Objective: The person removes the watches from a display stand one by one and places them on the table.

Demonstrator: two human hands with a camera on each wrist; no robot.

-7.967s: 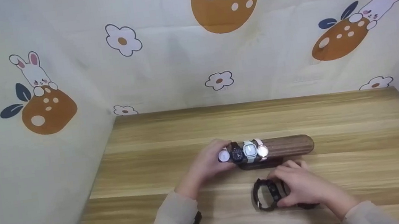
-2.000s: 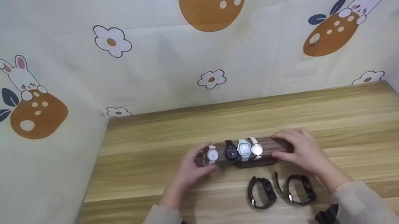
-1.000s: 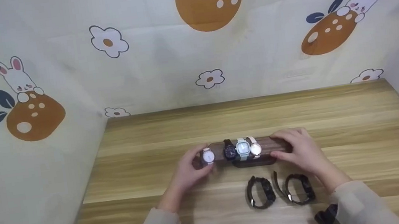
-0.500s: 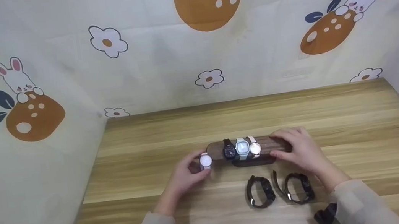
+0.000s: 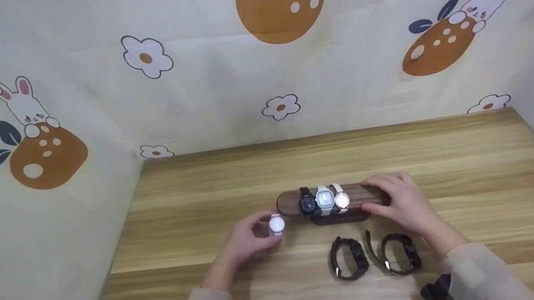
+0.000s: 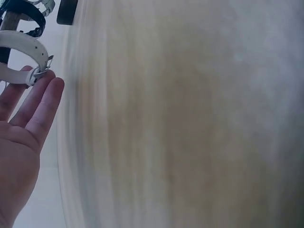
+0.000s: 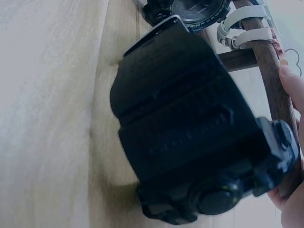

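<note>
My left hand [image 5: 245, 240] pinches a white-strapped watch [image 5: 277, 224] with a round white face, just off the left end of a dark brown wooden watch stand [image 5: 288, 204]. Its looped strap [image 6: 23, 42] and buckle show at the fingertips in the left wrist view. My right hand [image 5: 400, 199] grips the bar's right end, thumb in front and fingers behind. On the bar sit a black watch [image 5: 307, 203], a pale square watch [image 5: 325, 198] and a watch with a round light face and pale pink strap [image 5: 341, 200], side by side.
Two black watches lie in front of the stand: one on the left [image 5: 348, 258], the other on the right [image 5: 399, 254], close to the right forearm. A black watch [image 7: 175, 109] fills much of the right wrist view. Patterned cloth [image 5: 217, 84] rises behind the wooden table [image 5: 229, 175].
My left hand has drawn the white-strapped watch left off the bar's end, then slightly toward me. Earlier my right hand was at the black watches; it has since moved onto the bar.
</note>
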